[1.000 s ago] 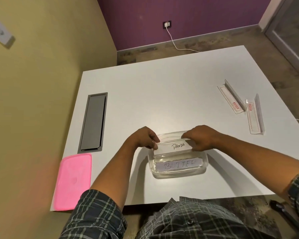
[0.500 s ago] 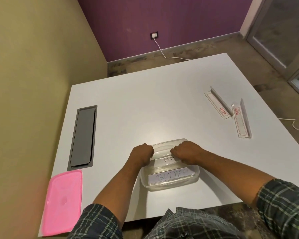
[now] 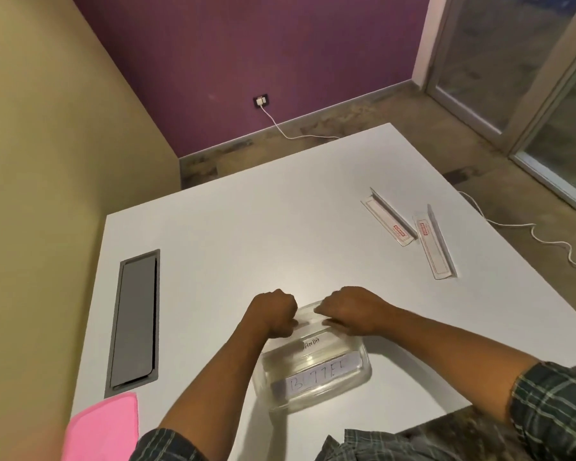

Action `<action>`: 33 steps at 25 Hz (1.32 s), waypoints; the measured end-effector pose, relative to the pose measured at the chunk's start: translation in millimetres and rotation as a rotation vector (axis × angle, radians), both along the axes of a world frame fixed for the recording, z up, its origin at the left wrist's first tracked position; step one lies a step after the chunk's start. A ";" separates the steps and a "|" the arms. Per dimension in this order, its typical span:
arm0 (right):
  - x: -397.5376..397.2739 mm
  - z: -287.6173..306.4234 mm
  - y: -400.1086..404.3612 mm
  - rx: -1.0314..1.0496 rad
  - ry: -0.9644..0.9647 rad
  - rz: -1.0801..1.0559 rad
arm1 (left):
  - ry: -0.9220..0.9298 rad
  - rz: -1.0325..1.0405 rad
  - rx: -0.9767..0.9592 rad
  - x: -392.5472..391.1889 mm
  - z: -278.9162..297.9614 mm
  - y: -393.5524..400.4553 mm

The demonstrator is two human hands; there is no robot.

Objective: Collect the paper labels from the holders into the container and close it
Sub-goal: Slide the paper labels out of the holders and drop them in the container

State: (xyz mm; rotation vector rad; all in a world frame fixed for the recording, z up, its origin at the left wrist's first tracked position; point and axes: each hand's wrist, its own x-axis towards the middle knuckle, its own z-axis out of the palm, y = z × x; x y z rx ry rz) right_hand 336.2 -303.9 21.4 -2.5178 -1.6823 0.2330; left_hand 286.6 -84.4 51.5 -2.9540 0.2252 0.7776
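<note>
A clear plastic container [image 3: 364, 369] stands near the table's front edge. Inside it lies a paper label reading BUTTER [image 3: 316, 377]. A second paper label reading PANDA [image 3: 310, 342] leans into the container at its far side. My left hand [image 3: 273, 314] and my right hand [image 3: 350, 311] both grip its upper edge with curled fingers, close together above the far rim. Part of the word is hidden by my left hand. The pink lid [image 3: 103, 427] lies at the front left corner, off the container.
Two clear label holders [image 3: 388, 216] [image 3: 434, 247] lie at the right of the white table [image 3: 246, 227]. A grey cable hatch [image 3: 135, 317] is set into the table at the left. A wall runs along the left side. White cables lie on the floor.
My hands have drawn closer together along the PANDA label, and the label has sunk lower into the container. The view has shifted, so the table sits lower in frame.
</note>
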 end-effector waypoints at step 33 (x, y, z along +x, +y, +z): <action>153.3 -77.7 -254.4 0.147 0.579 -1.158 | 0.069 0.618 -0.911 166.9 -83.8 -317.9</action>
